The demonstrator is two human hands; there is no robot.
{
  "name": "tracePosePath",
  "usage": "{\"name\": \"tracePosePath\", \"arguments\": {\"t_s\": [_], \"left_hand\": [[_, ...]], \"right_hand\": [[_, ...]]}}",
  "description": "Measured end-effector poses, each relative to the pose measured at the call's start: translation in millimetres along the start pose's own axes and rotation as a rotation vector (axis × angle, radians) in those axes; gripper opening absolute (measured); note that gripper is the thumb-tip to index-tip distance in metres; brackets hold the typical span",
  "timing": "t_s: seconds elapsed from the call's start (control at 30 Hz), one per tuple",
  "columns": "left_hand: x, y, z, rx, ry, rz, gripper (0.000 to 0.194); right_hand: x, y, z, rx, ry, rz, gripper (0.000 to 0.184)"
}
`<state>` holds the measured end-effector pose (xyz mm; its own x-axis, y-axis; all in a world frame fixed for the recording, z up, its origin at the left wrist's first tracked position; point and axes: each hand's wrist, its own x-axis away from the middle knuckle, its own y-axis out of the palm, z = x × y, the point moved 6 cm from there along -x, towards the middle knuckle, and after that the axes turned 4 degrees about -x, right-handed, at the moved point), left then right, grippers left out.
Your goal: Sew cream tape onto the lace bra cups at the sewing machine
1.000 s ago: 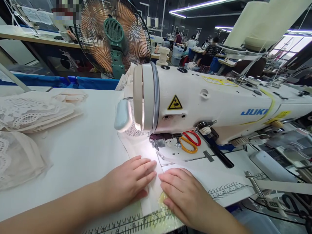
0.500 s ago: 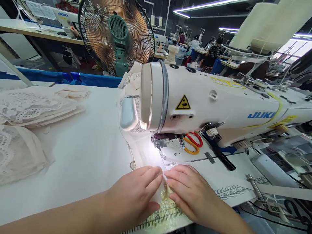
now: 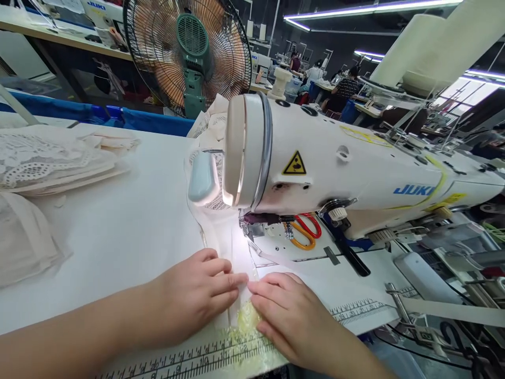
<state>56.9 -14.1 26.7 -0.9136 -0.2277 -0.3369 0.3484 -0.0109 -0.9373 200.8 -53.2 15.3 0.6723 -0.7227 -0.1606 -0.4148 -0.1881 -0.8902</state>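
One pale fabric piece [image 3: 221,229] lay beneath one sewing machine [image 3: 327,158], stretching toward the table's [image 3: 138,216] front edge. Two hands, left hand [image 3: 193,297] and right hand [image 3: 290,318], rested there, fingers lightly bent; whether they pinched cloth, I couldn't tell. Two scissor loops [image 3: 313,243], red and orange, showed under the machine. Lace pieces [image 3: 55,163] lay along the left edge. Beyond the far edge: one fan [image 3: 193,68], and a distant bin [image 3: 292,88], contents indistinct.

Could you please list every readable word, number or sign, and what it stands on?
"JUKI": near sewing machine
Wordless warning triangle, black pictogram: same machine
"JUKI": background machine, upper left
"10", "12": front ruler scale
Too small or blurred: yellow labels, other ruler figures, lettering on far machine.
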Motion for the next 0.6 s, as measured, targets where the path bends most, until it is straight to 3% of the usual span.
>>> {"name": "tracePosePath", "arguments": {"t_s": [0.33,0.6], "left_hand": [[-0.7,-2.1,-13.0,0.005,0.035,0.104,0.024],[-3.3,-0.2,-23.8,0.024,0.053,0.085,0.025]], "right_hand": [[-8.5,3.9,4.4,0.062,0.031,-0.058,0.028],[-27.7,0.0,8.3,0.178,0.068,-0.126,0.031]]}}
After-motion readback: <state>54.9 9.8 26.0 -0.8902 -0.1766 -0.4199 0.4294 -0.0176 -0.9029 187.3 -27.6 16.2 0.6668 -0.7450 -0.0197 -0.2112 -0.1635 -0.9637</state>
